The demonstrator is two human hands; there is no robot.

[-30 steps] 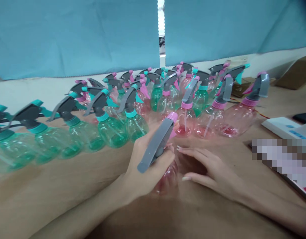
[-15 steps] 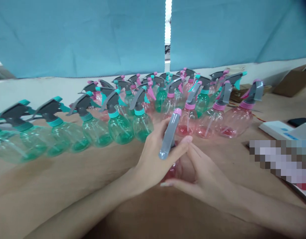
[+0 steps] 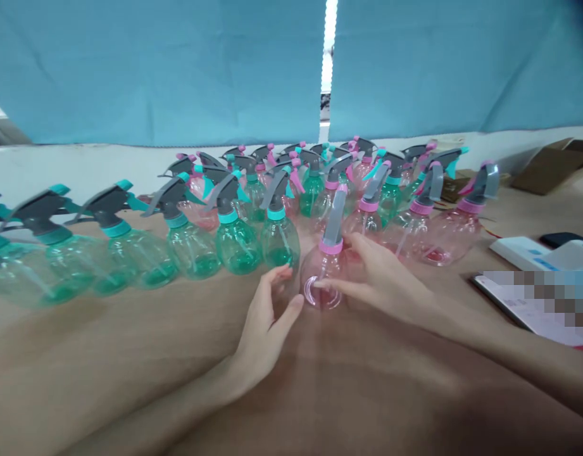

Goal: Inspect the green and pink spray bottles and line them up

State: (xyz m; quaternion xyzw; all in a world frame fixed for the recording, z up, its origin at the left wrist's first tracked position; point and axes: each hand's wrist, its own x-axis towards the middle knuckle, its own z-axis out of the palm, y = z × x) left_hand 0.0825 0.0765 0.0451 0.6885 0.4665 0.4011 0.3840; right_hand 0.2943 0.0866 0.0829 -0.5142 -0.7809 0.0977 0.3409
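A clear pink spray bottle (image 3: pixel 325 269) with a grey trigger head and a pink collar stands upright at the front of the bottles. My right hand (image 3: pixel 379 272) grips its right side, the thumb across the front and the fingers partly hidden behind it. My left hand (image 3: pixel 271 316) is off the bottle, just to its left, with thumb and fingers apart and nothing between them. Behind my left hand stands a green spray bottle (image 3: pixel 280 240) with a turquoise collar. Close behind my right hand is another pink spray bottle (image 3: pixel 368 206).
A row of green spray bottles (image 3: pixel 151 256) stretches left, with more pink and green ones behind. At right lie a white device (image 3: pixel 521 253) and a partly blurred flat item (image 3: pixel 514 297). A cardboard box (image 3: pixel 542 168) sits at the back right, before a blue curtain (image 3: pixel 177 69).
My left hand has let go of the pink spray bottle's top and moved down to the left. The bottle now stands farther forward, with my right hand on its side.
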